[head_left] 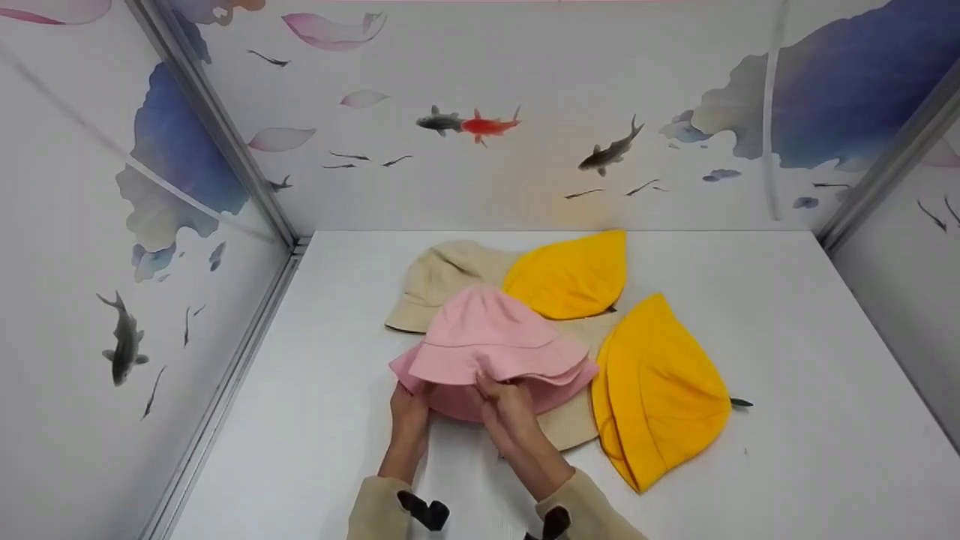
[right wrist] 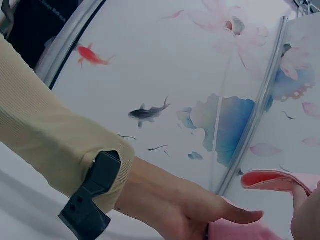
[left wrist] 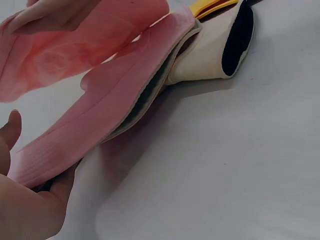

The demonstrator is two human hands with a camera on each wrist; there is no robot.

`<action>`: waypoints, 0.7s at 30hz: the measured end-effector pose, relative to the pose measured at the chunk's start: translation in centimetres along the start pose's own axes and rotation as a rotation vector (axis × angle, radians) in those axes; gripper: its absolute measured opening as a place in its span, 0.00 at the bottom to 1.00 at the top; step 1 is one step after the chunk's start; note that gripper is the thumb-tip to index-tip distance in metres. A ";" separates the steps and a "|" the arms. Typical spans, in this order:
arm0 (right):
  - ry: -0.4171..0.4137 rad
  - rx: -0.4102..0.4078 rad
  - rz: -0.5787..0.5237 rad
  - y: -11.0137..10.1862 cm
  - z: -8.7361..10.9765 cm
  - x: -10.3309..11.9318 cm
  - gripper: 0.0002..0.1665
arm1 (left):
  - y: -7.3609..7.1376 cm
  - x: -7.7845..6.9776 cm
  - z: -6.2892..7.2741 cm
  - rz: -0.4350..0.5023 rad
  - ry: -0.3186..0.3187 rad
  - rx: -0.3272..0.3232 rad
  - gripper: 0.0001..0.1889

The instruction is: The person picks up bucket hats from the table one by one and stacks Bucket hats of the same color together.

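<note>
Two pink bucket hats overlap at the table's middle. My right hand [head_left: 514, 409] pinches the front brim of the upper pink hat [head_left: 487, 330], thumb on top. Beneath it, the lower pink hat [head_left: 551, 397] has its brim between the thumb and fingers of my left hand [head_left: 411, 412]. The left wrist view shows a gap between the two hats, with left fingers [left wrist: 62, 187] under the lower brim. The right wrist view has the left hand [right wrist: 175, 205] with its thumb extended, and a folded pink brim [right wrist: 267, 180] near the right fingers.
A beige hat [head_left: 450, 277] lies behind the pink ones, and another beige hat [head_left: 574, 424] is partly covered by them. One yellow hat [head_left: 570, 274] lies at the back; yellow hats [head_left: 667, 390] with layered brims lie right. Printed panels [head_left: 525, 187] enclose the white table [head_left: 810, 420].
</note>
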State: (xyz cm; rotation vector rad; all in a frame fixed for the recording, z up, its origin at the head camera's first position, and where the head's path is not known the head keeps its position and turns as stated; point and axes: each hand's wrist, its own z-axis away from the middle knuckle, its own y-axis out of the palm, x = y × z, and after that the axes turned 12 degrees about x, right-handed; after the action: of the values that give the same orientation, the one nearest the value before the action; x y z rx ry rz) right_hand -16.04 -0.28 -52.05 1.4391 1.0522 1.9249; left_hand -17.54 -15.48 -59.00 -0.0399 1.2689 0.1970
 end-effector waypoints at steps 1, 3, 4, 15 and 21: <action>0.012 -0.001 -0.009 0.1 0.0 -0.4 0.19 | 0.0 0.0 0.0 0.015 -0.010 0.001 0.28; 0.029 -0.002 -0.021 0.2 0.0 -1.0 0.20 | 0.0 -0.1 0.1 0.063 -0.023 0.009 0.28; 0.038 -0.008 -0.028 0.3 0.0 -1.3 0.21 | 0.0 -0.1 0.2 0.092 -0.026 0.020 0.28; 0.045 -0.037 -0.044 -0.5 -0.9 -3.8 0.24 | -0.2 -0.3 0.6 0.420 0.066 0.203 0.43; 0.085 0.008 0.093 -1.7 -0.9 -3.7 0.08 | 0.2 -0.4 0.6 0.204 0.048 0.097 0.34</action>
State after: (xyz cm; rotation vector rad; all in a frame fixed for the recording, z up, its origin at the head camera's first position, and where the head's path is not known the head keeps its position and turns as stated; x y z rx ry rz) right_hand -15.82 -2.40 -55.60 1.4450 1.0486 2.0665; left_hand -17.10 -15.28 -58.44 0.1693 1.3286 0.3117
